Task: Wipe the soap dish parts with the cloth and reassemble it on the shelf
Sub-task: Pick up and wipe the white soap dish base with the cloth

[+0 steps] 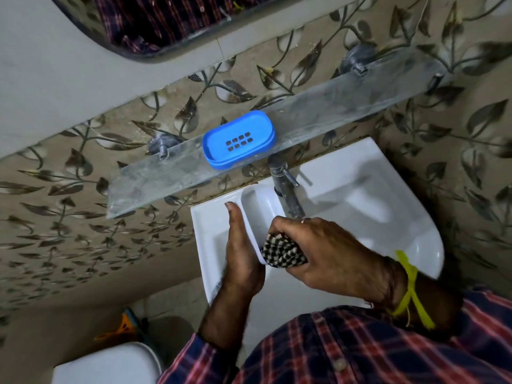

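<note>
A blue soap dish part (pixel 238 139) with a block of drain holes lies on the glass shelf (pixel 327 112), left of its middle. Over the sink, my left hand (pixel 241 253) holds a white soap dish tray (pixel 260 206) by its left side. My right hand (pixel 327 250) grips a black-and-white checked cloth (pixel 281 252) and presses it into the near end of the white tray. The tray's near end is hidden by the cloth and my fingers.
A metal tap (pixel 285 184) rises just right of the white tray, over the white sink (pixel 388 212). The shelf hangs on two metal brackets (pixel 160 146) against leaf-patterned tiles. A mirror (pixel 155 23) hangs above. A white toilet lid (pixel 108 364) sits at lower left.
</note>
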The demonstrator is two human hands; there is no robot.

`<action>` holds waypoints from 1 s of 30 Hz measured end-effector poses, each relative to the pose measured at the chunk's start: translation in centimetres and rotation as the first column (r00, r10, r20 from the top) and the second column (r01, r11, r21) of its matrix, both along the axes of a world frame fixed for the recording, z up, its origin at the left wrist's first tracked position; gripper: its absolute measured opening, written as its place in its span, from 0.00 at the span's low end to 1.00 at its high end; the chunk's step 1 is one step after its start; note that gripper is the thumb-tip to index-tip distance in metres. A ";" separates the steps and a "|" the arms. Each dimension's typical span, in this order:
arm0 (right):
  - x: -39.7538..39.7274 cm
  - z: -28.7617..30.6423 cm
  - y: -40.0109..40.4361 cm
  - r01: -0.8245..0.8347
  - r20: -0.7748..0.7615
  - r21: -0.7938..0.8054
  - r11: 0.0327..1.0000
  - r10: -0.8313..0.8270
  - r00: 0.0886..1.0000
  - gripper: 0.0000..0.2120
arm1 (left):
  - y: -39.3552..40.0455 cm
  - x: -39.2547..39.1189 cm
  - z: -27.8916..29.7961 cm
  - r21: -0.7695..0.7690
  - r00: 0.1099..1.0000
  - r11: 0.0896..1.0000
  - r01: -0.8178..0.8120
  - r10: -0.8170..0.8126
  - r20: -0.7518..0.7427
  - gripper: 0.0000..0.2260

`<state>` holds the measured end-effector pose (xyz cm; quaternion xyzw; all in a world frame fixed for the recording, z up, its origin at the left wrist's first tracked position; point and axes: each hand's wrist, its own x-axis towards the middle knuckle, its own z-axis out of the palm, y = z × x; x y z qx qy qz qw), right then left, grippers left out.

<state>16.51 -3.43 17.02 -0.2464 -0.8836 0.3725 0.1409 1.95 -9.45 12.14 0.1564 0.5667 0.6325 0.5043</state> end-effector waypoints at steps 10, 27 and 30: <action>-2.6 -0.1 0.4 0.365 -0.226 -0.066 0.929 -0.370 0.901 0.14 | -0.2 2.0 -0.5 -0.046 0.993 0.994 0.102 -0.098 0.071 0.28; -0.5 -1.8 0.0 0.187 -0.120 0.052 0.981 -0.180 0.976 0.14 | -1.6 1.7 -0.6 -0.071 0.992 0.993 0.097 -0.090 0.086 0.32; -1.7 -1.1 0.7 0.269 -0.212 -0.010 0.963 -0.264 0.941 0.12 | -1.4 2.5 -1.1 -0.049 0.986 0.991 0.121 -0.115 0.120 0.29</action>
